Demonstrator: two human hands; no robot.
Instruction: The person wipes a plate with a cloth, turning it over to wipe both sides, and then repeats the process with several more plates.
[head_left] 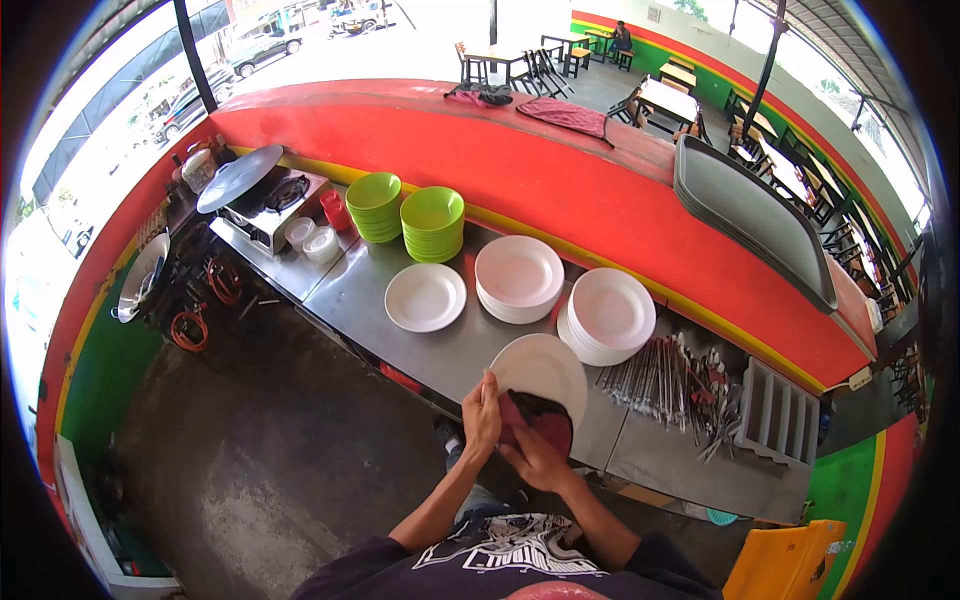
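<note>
My left hand (482, 415) grips the left edge of a white plate (540, 362), which is tilted up in front of me over the counter's near edge. A dark red and black cloth (538, 418) lies against the lower part of the plate. My right hand (537, 460) is closed on this cloth and presses it to the plate; some fingers are hidden by it. Beyond the held plate, a single white plate (426, 298) lies on the steel counter, with one stack of white plates (519, 275) and another plate stack (612, 310) to its right.
Two stacks of green bowls (433, 215) stand farther back. Cutlery (675, 385) is spread at the right, beside a grey cutlery tray (778, 412). A stove (270, 208) sits at the left end. Dark trays (755, 220) rest on the red wall (430, 135) behind the counter.
</note>
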